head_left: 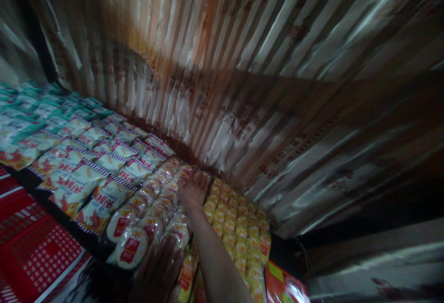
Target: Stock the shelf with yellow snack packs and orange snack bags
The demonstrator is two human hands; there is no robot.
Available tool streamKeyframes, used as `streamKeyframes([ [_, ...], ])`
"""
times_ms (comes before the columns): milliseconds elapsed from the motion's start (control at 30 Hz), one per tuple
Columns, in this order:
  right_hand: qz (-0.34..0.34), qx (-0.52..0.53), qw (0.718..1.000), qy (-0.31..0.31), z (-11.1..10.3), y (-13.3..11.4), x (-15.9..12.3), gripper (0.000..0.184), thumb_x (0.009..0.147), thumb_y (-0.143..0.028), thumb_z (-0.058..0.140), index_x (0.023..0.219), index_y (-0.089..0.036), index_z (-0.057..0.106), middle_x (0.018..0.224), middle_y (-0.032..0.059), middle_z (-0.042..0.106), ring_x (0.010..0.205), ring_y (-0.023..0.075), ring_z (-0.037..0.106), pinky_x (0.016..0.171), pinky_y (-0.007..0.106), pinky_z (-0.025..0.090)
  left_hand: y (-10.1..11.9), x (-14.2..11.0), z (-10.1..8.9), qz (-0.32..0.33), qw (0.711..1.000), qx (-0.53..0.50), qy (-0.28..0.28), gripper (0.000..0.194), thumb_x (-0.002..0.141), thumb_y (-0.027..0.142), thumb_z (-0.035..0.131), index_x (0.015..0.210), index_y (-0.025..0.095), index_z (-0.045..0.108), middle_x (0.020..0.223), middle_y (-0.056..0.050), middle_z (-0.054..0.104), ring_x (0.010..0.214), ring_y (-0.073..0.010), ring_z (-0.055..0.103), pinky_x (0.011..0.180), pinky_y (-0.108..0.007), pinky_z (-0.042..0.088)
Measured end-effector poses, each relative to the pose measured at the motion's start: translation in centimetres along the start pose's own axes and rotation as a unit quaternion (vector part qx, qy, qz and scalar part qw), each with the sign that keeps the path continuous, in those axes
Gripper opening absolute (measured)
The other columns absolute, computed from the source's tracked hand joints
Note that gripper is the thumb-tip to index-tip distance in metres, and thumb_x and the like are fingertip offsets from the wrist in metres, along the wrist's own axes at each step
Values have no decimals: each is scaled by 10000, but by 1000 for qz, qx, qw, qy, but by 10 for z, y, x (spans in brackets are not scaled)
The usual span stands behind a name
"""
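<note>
My right hand point(194, 191) reaches to the back of the rows of round, clear-wrapped crackers point(163, 203), its palm down and its fingers spread on the wrappers. Nearer to me, in shadow, my left hand point(160, 265) rests against the front packs of the same rows with its fingers stretched out. Two round packs with red labels point(131, 246) lean at the front, just left of that hand. Beside my right forearm stand tight rows of small yellow packs point(232, 222). A yellow and orange packet point(187, 273) shows between my arms.
White snack bags with striped edges point(99, 173) fill the left, with green-edged bags point(45, 108) beyond. Red plastic baskets point(38, 247) stand at the lower left. A wrinkled, printed plastic curtain point(236, 90) hangs behind. At the lower right lies a red packet point(284, 284).
</note>
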State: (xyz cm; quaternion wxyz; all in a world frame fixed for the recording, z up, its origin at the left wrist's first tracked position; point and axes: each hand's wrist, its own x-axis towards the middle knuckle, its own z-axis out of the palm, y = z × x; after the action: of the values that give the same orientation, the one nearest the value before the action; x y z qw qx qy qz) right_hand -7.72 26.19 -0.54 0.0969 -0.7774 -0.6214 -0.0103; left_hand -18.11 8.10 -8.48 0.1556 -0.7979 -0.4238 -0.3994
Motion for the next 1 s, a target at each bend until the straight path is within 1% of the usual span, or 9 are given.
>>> streamKeyframes([
  [67,9,7,1000,-16,-3,2,5,606,913,-493,316,1415,-167,413,1462,184,381,1381,348,259,1098,531,104,-2,1,0,1,1000,1,-8,532,766,109,467,1296,130,503,1511,-126,320,1403,-306,249,1164,-472,165],
  [167,29,25,997,-64,-5,6,12,622,909,-515,302,1447,-207,347,1469,185,366,1363,352,294,1069,541,156,-7,0,-2,25,999,14,-35,515,766,145,495,1280,125,524,1399,-143,485,1409,-326,220,1164,-484,142],
  [233,33,33,996,-82,-5,7,15,631,910,-521,295,1459,-213,315,1469,199,358,1361,351,299,1063,537,163,-9,0,-4,41,997,28,-52,507,760,164,519,1266,130,543,1323,-142,558,1409,-339,206,1165,-489,132],
  [300,28,35,996,-81,-4,8,16,636,913,-525,287,1462,-205,307,1467,209,355,1365,346,292,1070,523,152,-10,0,-5,44,996,42,-63,506,756,168,532,1261,136,552,1301,-136,576,1409,-344,204,1165,-491,129],
  [467,5,24,996,-82,-2,9,16,626,927,-513,284,1456,-180,308,1446,198,391,1361,312,296,1089,508,112,-10,1,-4,42,996,48,-61,491,765,177,526,1255,156,561,1317,-116,568,1408,-331,217,1167,-495,129],
  [567,-3,23,995,-93,-3,9,17,610,939,-487,273,1456,-165,299,1451,191,385,1354,306,295,1089,516,104,-10,0,-1,46,996,44,-61,501,762,172,536,1261,147,556,1327,-129,557,1402,-346,229,1162,-507,140],
  [733,1,22,993,-117,-7,7,18,617,941,-491,254,1469,-173,282,1473,194,353,1380,320,260,1097,507,86,-4,-2,0,16,999,30,-42,555,784,138,499,1339,147,483,1453,-119,424,1394,-335,256,1153,-494,168],
  [867,-21,19,995,-92,-20,8,13,633,938,-492,272,1472,-153,281,1491,187,330,1410,309,206,1116,478,72,2,2,-10,-10,995,33,-88,584,815,136,484,1395,167,424,1489,-101,371,1390,-318,277,1143,-477,195],
  [1000,-33,47,996,-67,-44,24,6,621,948,-490,250,1456,-141,325,1519,151,290,1430,275,163,1137,422,89,3,8,-19,-20,995,33,-93,560,844,165,480,1401,169,416,1493,-101,363,1396,-301,269,1146,-468,192],
])
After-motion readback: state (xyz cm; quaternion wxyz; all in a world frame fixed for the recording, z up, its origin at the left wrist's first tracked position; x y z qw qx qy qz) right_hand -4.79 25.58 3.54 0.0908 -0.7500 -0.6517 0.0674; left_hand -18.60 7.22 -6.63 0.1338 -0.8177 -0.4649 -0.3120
